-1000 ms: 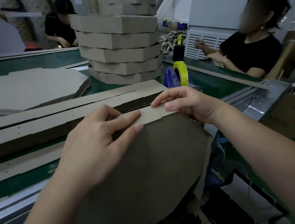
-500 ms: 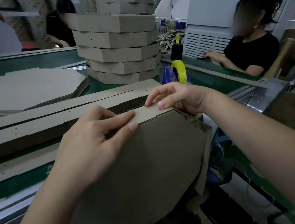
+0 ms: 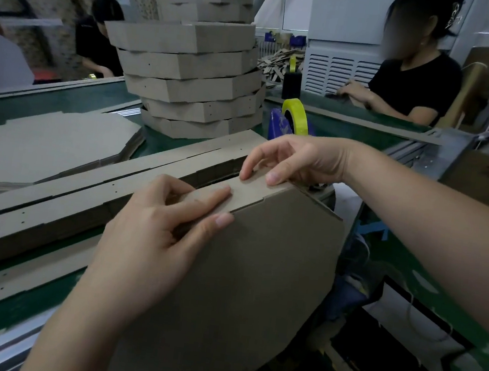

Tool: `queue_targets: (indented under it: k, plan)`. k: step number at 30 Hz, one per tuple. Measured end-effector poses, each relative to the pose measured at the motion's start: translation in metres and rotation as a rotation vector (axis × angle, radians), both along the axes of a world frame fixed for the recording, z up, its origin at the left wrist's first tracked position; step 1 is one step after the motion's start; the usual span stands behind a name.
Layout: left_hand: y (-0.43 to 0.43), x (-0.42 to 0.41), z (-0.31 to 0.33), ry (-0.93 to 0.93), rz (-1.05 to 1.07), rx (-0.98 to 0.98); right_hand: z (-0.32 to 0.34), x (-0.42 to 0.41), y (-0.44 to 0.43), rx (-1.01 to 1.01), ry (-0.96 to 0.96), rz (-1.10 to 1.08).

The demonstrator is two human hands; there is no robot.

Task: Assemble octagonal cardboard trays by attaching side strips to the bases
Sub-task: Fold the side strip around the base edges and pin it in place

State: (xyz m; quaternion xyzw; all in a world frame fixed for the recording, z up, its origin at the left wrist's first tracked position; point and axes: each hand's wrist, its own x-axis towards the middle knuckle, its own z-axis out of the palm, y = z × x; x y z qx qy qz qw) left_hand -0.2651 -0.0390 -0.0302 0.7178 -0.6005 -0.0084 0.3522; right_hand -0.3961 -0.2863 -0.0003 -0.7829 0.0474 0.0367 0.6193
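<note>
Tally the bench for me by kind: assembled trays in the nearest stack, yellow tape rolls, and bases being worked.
Assembled trays, nearest stack: 5
Yellow tape rolls: 2
Base being worked: 1
Total: 8

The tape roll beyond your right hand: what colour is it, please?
The tape roll is yellow; head view.

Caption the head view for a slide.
Left hand and right hand pinch a strip on the base; trays stacked behind.
</note>
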Motion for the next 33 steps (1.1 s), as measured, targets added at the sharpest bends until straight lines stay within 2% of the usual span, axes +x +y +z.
queue_targets:
  k: [3,10,14,17,19,21,22,24,25,27,29,33]
  plan:
    - [0.0,0.002,0.0,-0.086,-0.012,0.045,-0.003,-0.008,0.005,-0.06,-0.031,0.006]
    - [0.002,-0.001,0.003,-0.12,-0.009,0.067,-0.013,-0.021,0.017,-0.216,-0.163,-0.076]
    - [0.002,-0.003,0.0,-0.173,0.007,0.039,-0.018,-0.021,0.019,-0.218,-0.164,-0.095]
    - [0.002,0.001,-0.002,-0.16,0.03,0.032,-0.016,-0.022,0.018,-0.313,-0.179,-0.115]
    - [0.003,0.003,-0.003,-0.142,0.042,0.027,-0.01,-0.025,0.006,-0.275,-0.277,-0.339]
    - [0.004,0.003,-0.004,-0.121,0.042,0.027,-0.004,-0.027,-0.014,-0.201,-0.389,-0.759]
    - [0.005,0.003,-0.004,-0.106,0.042,0.027,-0.004,-0.028,-0.024,-0.247,-0.383,-0.992]
    - [0.005,0.002,-0.003,-0.081,0.046,0.026,-0.012,-0.027,-0.046,-0.432,-0.179,-1.322]
    - [0.005,0.002,-0.003,-0.078,0.05,0.025,-0.019,-0.027,-0.053,-0.483,-0.04,-1.369]
    - [0.005,0.001,-0.003,-0.084,0.053,0.022,-0.028,-0.027,-0.06,-0.396,0.104,-1.332]
    - [0.005,0.001,-0.003,-0.089,0.054,0.022,-0.031,-0.028,-0.062,-0.211,0.073,-1.3]
    - [0.005,0.001,-0.003,-0.096,0.054,0.02,-0.032,-0.026,-0.068,-0.019,-0.028,-1.309]
